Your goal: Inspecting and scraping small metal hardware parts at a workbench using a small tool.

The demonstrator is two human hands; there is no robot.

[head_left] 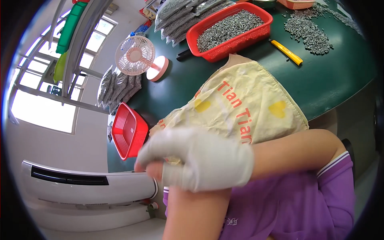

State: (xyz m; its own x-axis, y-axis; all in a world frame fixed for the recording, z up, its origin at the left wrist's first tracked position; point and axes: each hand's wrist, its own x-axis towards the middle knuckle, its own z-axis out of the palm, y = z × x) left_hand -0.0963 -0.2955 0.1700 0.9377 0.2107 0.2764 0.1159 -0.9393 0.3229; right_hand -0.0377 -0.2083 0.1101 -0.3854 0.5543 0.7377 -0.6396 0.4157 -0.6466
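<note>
Right hand (200,160), gloved, grip unclear, over 1 bare forearm (196,212), near 1 yellow cloth (256,86), 2 red baskets (250,43)

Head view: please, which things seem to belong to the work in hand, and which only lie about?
Likely part of the work:
yellow cloth, behind the gloved right hand
small red basket, near its fingertips
large red basket, with small grey pieces

Probably only lying about:
pink fan
yellow tool
</note>
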